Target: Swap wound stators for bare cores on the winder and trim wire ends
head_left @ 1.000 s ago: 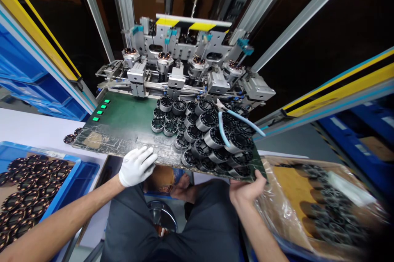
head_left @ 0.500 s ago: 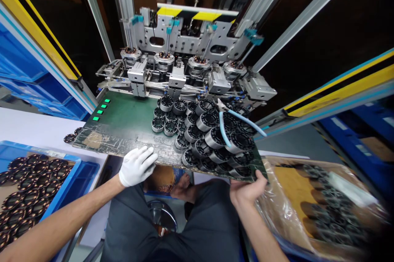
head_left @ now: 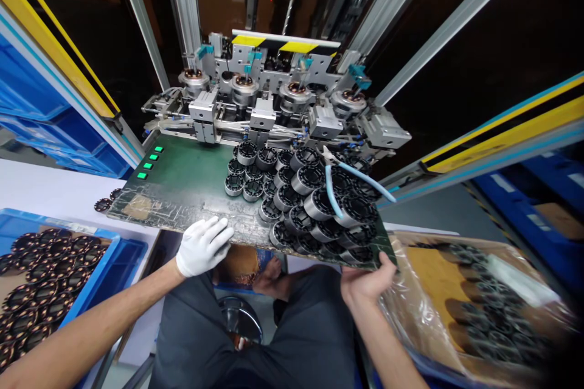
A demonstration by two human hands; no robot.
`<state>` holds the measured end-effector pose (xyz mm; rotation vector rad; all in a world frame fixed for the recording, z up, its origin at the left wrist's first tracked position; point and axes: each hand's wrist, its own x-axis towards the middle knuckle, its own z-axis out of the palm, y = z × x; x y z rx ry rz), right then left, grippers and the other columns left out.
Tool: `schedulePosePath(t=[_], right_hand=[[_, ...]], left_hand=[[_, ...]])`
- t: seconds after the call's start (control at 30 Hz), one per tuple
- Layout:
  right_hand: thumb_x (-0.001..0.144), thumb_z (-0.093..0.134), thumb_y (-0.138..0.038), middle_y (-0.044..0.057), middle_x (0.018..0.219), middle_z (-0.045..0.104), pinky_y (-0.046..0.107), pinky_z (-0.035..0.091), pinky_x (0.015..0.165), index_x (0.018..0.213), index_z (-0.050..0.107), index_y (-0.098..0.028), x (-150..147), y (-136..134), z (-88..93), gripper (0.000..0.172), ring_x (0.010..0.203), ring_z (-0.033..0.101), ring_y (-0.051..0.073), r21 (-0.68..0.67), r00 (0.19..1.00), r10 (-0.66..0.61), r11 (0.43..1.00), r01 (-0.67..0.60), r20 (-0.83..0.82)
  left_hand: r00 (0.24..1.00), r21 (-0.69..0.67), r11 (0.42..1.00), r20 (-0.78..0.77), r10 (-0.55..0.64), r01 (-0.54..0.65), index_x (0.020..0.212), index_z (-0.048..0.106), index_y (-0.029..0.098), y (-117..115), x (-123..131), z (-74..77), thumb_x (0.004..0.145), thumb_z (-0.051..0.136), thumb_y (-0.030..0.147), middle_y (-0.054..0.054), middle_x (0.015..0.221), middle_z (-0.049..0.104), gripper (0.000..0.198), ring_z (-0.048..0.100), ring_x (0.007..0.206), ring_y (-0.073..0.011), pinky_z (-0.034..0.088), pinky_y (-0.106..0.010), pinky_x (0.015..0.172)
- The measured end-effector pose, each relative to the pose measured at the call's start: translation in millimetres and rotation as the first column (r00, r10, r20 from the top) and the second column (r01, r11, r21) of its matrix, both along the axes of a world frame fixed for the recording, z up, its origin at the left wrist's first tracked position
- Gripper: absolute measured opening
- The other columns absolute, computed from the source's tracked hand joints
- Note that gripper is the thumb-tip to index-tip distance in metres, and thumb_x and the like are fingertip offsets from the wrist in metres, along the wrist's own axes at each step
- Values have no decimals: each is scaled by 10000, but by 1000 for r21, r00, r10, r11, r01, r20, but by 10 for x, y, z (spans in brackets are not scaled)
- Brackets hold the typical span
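Observation:
My left hand (head_left: 203, 247), in a white glove, lies flat with fingers spread on the near edge of a green work board (head_left: 182, 179). My right hand (head_left: 365, 282), bare, curls around the board's near right corner, thumb on top. Several black ring-shaped stator cores (head_left: 301, 203) are piled on the right half of the board. Blue-handled cutters (head_left: 340, 185) rest on the pile. Behind the board stands a machine with a row of round fixtures (head_left: 292, 94) holding copper-wound parts.
A blue bin (head_left: 114, 258) at the left holds several copper-wound stators (head_left: 41, 282). At the right a plastic-lined box (head_left: 456, 291) holds more dark cores. Green lit buttons (head_left: 150, 162) line the board's left edge. Yellow-striped guard rails flank the machine. My knees and a stool are below.
The machine's upper carriage with the yellow-black bar rose and then dropped back toward the fixtures. My hands have not moved.

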<state>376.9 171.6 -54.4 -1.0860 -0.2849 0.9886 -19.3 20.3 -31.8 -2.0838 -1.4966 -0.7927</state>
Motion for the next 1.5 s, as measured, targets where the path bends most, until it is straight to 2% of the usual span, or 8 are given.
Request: schedulePosePath(t=[0.43,0.63,0.77,0.97,1.2,1.37,1.5], right_hand=[[773,717,-456,20,1112,845,383,747,751,1001,759,-242,-33,-6,60,316,1065,820,250,-3,1000,-7,1000,7,0],[746,748,-463,57,1137,848,394,749,781,978,765,-233,-58,-12,78,326,1104,819,279,7,1000,-19,1000,19,-4],[745,743,-460,30,1125,844,417,755,785,989,759,-247,-52,-6,65,324,1098,817,272,3,1000,-19,1000,19,4],[751,734,-460,54,1147,842,381,747,745,984,757,-234,-37,5,50,326,1063,823,266,-2,1000,-24,1000,24,-4],[752,726,-472,54,1191,841,407,752,763,978,756,-246,-34,9,41,320,1050,828,274,-5,1000,-21,1000,21,3],[743,736,-453,54,1146,842,335,733,728,951,755,-243,-41,5,56,296,1045,824,250,-5,999,-34,999,34,1],[766,719,-458,46,1152,844,393,750,765,984,760,-243,-39,-1,64,310,1051,822,262,-11,1000,-10,1000,10,-12]], left_hand=[[1000,-17,1000,-19,16,-16,1348,781,279,-11,-9,-9,1037,750,276,-70,1346,834,312,768,1272,-290,578,-437,1066],[1000,-10,1000,-16,8,-8,1341,785,266,1,-7,-8,1035,750,263,-79,1331,836,308,765,1273,-294,576,-432,1057],[1000,-19,1000,-15,7,-7,1351,784,273,-1,-9,-21,1025,765,263,-77,1347,831,327,763,1277,-293,574,-432,1063],[1000,-23,1000,-19,19,-19,1356,789,288,-13,-17,-46,1008,789,274,-75,1346,831,349,762,1281,-292,579,-429,1078],[999,-31,999,-33,27,-28,1382,783,314,-21,-23,-65,998,804,288,-71,1355,829,386,766,1289,-295,587,-430,1082],[999,-22,999,-22,25,-25,1371,781,295,-18,-15,-55,1003,796,278,-73,1350,831,370,766,1284,-291,584,-433,1085],[999,-34,999,-34,35,-36,1376,786,314,-23,-15,-59,995,803,278,-73,1354,827,383,763,1292,-294,583,-430,1093]])
